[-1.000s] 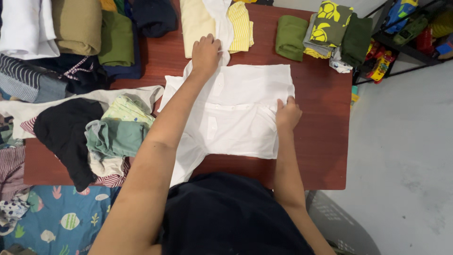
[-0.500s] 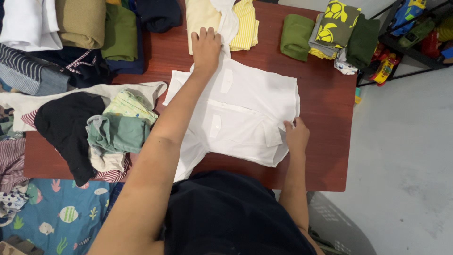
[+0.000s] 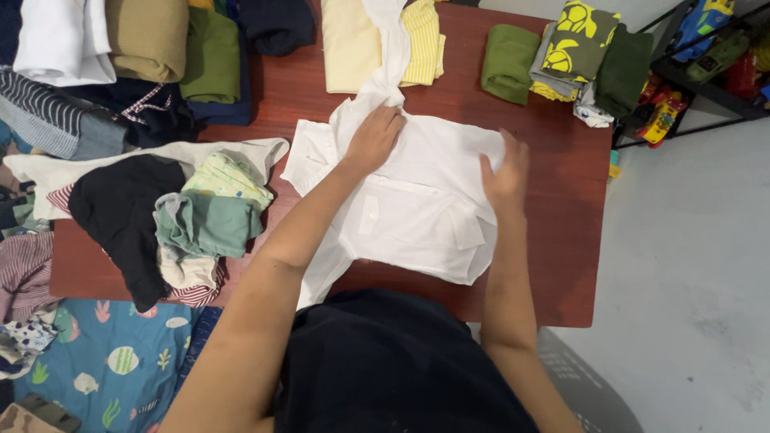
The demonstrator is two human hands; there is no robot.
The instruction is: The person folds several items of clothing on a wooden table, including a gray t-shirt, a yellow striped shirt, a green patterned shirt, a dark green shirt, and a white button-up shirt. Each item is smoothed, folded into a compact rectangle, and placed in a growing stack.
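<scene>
A white button shirt (image 3: 409,212) lies spread on the reddish-brown table (image 3: 553,240), partly folded, with one sleeve trailing up toward the far edge. My left hand (image 3: 374,138) presses flat on the shirt's upper middle, fingers apart. On the shirt's right edge rests my right hand (image 3: 505,170), palm down, fingers spread. Neither hand grips the cloth; both lie on top of it.
A heap of loose clothes (image 3: 160,216) covers the table's left side. Folded yellow garments (image 3: 377,44) lie at the far middle, green folded pieces (image 3: 561,60) at the far right, more stacks (image 3: 136,48) at the far left. A toy shelf (image 3: 706,56) stands to the right.
My left hand slid down from the shirt's far edge to its upper middle. My right hand moved up from the lower right edge to the upper right edge.
</scene>
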